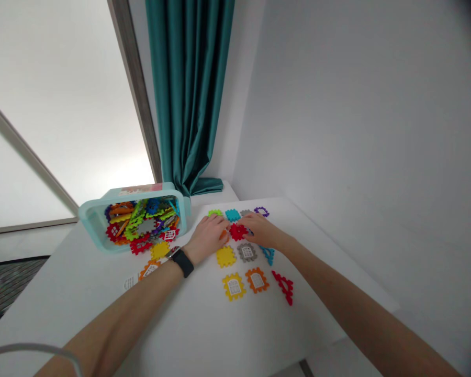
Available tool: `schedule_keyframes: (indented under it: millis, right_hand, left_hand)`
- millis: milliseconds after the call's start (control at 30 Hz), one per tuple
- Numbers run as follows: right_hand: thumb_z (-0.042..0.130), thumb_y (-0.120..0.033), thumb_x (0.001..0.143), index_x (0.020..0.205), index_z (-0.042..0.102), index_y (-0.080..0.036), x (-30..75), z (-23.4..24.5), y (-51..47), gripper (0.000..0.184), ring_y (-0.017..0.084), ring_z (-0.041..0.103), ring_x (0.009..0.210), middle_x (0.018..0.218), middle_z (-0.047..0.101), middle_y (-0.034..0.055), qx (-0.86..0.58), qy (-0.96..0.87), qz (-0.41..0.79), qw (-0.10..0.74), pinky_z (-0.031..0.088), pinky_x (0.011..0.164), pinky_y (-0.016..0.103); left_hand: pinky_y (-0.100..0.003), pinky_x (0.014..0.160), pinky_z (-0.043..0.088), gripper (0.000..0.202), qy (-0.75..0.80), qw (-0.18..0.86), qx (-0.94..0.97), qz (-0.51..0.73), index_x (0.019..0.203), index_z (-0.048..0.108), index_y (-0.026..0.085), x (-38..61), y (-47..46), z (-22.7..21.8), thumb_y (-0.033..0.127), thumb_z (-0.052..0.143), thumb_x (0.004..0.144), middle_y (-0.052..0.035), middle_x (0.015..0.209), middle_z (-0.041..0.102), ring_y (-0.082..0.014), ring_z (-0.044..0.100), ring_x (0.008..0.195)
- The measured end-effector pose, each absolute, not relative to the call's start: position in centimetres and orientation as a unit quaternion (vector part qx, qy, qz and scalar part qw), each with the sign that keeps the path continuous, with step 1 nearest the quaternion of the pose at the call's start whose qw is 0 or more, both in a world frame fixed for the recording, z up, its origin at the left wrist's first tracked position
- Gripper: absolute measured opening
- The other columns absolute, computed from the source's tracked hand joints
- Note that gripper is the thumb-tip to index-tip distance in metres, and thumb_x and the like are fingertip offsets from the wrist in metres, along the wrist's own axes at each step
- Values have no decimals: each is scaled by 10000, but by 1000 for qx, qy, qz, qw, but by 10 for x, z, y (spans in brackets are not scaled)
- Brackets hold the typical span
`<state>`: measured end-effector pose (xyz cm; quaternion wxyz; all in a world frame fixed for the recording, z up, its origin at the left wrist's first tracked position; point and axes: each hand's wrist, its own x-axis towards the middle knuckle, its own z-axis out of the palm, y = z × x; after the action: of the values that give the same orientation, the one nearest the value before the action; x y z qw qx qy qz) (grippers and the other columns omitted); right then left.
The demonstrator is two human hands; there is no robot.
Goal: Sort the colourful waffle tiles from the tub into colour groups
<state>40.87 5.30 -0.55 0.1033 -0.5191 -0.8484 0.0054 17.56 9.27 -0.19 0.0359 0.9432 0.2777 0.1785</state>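
Note:
My left hand (pixel 208 238), wearing a black watch (pixel 180 259) on its wrist, is closed with its fingers bent down over an orange toothed building tile (pixel 224 237). That tile is mostly covered. My right hand (pixel 262 229) has its thumb and fingers closed at the right edge of a red toothed building tile (pixel 237 232). The two tiles lie side by side on the white table (pixel 204 324). Nearer me are a plain yellow tile (pixel 226 256) and a grey window tile (pixel 247 252). A blue triangular piece (pixel 267 255) lies partly under my right wrist.
A pale turquoise bin (pixel 94 230) full of colourful pieces lies on its side at left, some spilling out. In front are a yellow window tile (pixel 234 287), an orange window tile (pixel 257 280) and a red triangle (pixel 284 288). A teal curtain (pixel 188 94) hangs behind.

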Motion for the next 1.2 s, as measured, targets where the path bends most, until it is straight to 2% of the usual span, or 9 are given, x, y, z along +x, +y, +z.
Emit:
schedule_keyframes:
  millis: [600, 900, 1200]
  right_hand:
    - [687, -147, 803, 1055, 712, -206, 408, -9, 55, 260, 279, 590, 1130, 1107, 739, 84, -499, -859, 13, 112, 414, 998, 426]
    - [664, -152, 817, 1043, 726, -223, 410, -16, 57, 245, 276, 589, 1131, 1160, 730, 76, -486, -867, 22, 106, 400, 1005, 429]
    - [674, -144, 790, 1061, 734, -246, 408, -14, 56, 297, 279, 606, 1110, 1178, 726, 72, -502, -858, 30, 105, 409, 1002, 447]
  left_hand:
    - [-392, 880, 445, 160, 290, 38, 943, 160, 967, 654, 200, 183, 96, -9, 236, 499, 945, -88, 1025, 665, -253, 576, 1009]
    - [-388, 863, 448, 164, 292, 43, 941, 166, 960, 653, 202, 182, 97, -7, 227, 493, 936, -83, 1017, 669, -250, 581, 1004]
    - [-392, 863, 459, 150, 291, 50, 940, 170, 958, 650, 200, 180, 97, -8, 240, 507, 932, -87, 1005, 664, -254, 582, 996]
